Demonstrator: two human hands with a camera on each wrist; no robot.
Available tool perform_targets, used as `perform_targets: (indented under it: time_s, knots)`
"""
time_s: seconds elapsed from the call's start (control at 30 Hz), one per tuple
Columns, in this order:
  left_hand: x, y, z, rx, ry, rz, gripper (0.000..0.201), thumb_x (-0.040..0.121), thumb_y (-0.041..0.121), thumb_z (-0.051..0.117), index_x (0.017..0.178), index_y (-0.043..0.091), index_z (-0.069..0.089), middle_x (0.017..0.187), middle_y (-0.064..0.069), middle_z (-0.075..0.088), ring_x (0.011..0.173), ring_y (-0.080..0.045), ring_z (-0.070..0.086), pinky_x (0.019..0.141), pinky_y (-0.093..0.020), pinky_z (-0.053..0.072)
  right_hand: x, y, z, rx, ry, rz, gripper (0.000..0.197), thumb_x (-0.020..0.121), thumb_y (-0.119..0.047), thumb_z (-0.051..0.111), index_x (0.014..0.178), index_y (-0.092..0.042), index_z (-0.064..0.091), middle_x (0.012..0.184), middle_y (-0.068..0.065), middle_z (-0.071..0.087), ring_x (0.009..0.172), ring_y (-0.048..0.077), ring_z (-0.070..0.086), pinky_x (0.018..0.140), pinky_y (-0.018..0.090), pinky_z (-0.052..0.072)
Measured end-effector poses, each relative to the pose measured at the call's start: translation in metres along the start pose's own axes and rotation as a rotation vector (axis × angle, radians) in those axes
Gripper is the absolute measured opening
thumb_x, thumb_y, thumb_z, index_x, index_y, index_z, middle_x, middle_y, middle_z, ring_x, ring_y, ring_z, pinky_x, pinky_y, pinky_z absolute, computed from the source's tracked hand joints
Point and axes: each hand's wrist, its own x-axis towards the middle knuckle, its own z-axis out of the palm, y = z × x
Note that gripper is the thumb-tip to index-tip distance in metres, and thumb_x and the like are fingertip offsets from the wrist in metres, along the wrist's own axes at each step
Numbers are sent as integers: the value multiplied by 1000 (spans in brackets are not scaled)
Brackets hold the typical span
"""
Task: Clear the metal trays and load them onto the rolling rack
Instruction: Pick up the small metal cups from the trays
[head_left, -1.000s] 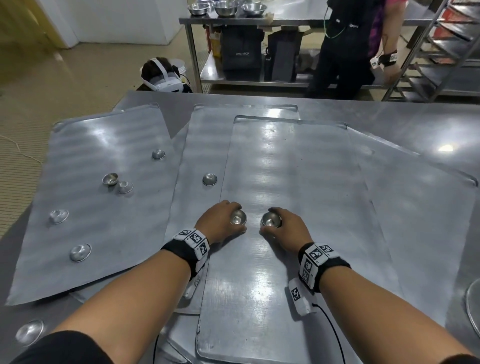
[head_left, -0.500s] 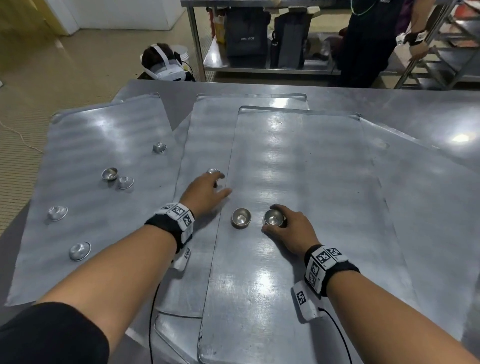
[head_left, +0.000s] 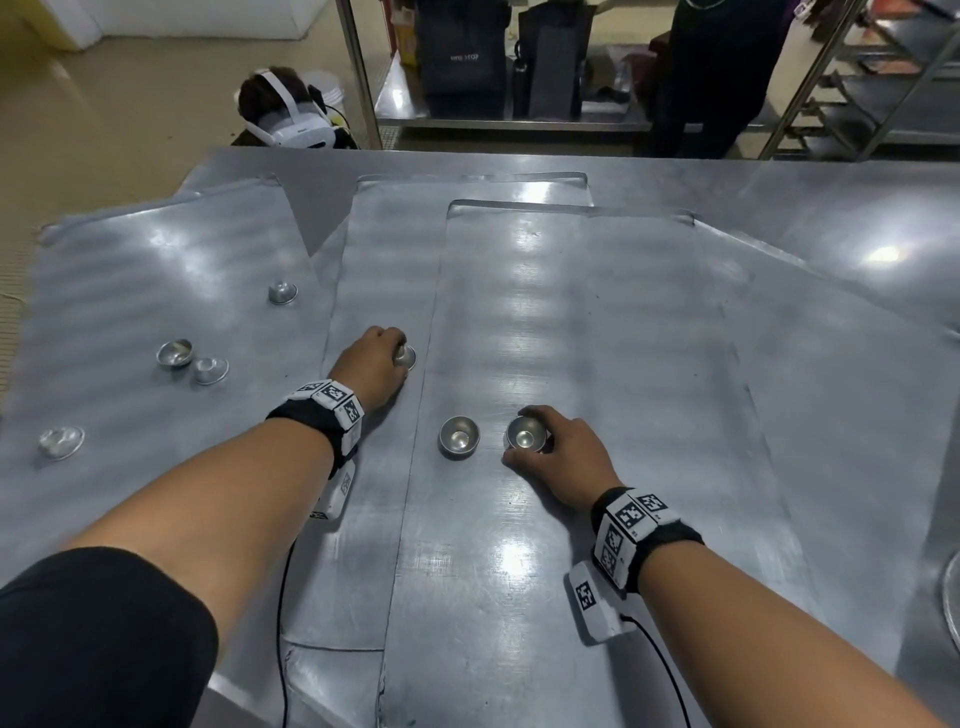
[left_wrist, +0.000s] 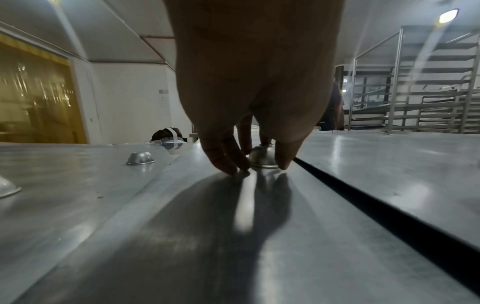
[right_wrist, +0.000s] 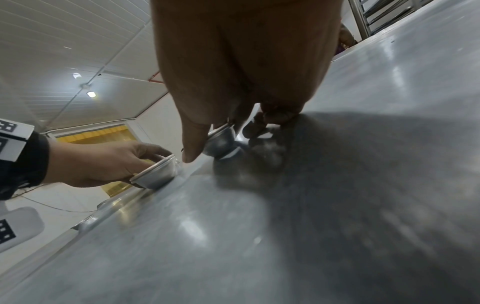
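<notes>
Clearing small round metal cups off trays: left hand (head_left: 373, 366) grasping inverted cup (head_left: 405, 357), right hand (head_left: 563, 453) grasping upright cup (head_left: 525, 439); next, lifting both away

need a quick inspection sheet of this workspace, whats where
surface: steel table, overlapping trays on it
job's things: two upright cups on the top tray, free cup and held cup; inverted cup on the next tray; four more cups on the left tray; rack at far right
clutter: nothing seen
grippers: left hand grips the inverted cup; right hand holds the held cup
cables: wire at left wrist
surroundings: headset, bystander, bags
</notes>
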Motion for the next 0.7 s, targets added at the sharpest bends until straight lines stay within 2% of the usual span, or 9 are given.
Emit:
perform_targets:
  time_s: [0.07,0.17,0.3,0.47,0.53,0.6,0.7]
  knots:
    - [-4,1,3,10,24,21,35,91,21,62,124,10,56,120,-15,60,103,-37,59,83,-38,44,0,0,0,2,-3,-2,65,61,-66,74,120,-50,52,104,-7,65,92,10,64,86,35,56]
    - [-10,0,6,-8,25,47,42,95,25,60,134,9,55,125,-16,58,108,-37,58,89,-40,46,0,0,0,7,0,-5,66,61,-67,75,120,-50,52,104,-7,65,90,9,64,85,34,56]
    - [-19,-2,8,-62,38,46,33,96,29,61,118,4,63,119,-15,55,100,-36,59,85,-40,48,0,1,1,3,5,-5,67,60,-68,74,120,-50,52,104,-8,65,90,9,65,85,36,57]
    - [-30,-2,4,-129,87,31,27,95,32,62,108,9,56,99,-11,63,88,-32,60,70,-34,41,1,0,1,2,5,-5,66,60,-67,75,119,-50,52,104,-6,65,90,10,65,85,36,57]
    - [-34,-1,3,-184,121,39,33,94,30,64,118,11,54,109,-9,62,96,-31,60,76,-34,42,1,0,1,4,3,-7,65,60,-67,75,119,-51,51,104,-6,65,90,10,65,85,36,57]
    - [-38,-1,4,-227,141,42,49,92,28,67,136,14,49,126,-9,56,108,-29,57,89,-37,46,1,1,1,6,2,-10,65,60,-67,75,119,-51,51,104,-7,66,91,10,65,85,36,57]
    - [-44,-3,6,-235,131,26,59,90,29,70,142,17,45,135,-8,51,114,-28,57,97,-41,48,1,0,0,3,2,-16,63,61,-65,75,118,-51,51,103,-8,66,93,11,64,85,36,56]
